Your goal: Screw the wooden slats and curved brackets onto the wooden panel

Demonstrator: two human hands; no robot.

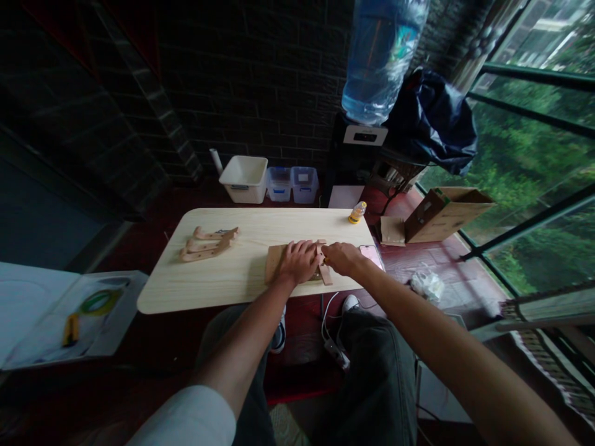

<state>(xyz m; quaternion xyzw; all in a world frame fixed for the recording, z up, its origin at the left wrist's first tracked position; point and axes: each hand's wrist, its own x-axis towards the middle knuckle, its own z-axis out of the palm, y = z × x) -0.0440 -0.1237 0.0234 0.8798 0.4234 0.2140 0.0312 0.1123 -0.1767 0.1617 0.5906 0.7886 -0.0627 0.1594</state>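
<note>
Board (273,265) along tabletop's (209,288) near edge seems stiff, light, best held at left end; left hand (300,261) spreads atop, right hand (343,257) curls, contents unclear.

Clear bins (304,194) (two) stand beside a white tub (251,196).

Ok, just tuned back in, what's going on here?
A person sits at a table. Their left hand lies over a wooden board; their right hand is curled beside a wooden strip, though whatever it may hold is too small to tell. Curved wooden pieces lie off to the left.
</note>
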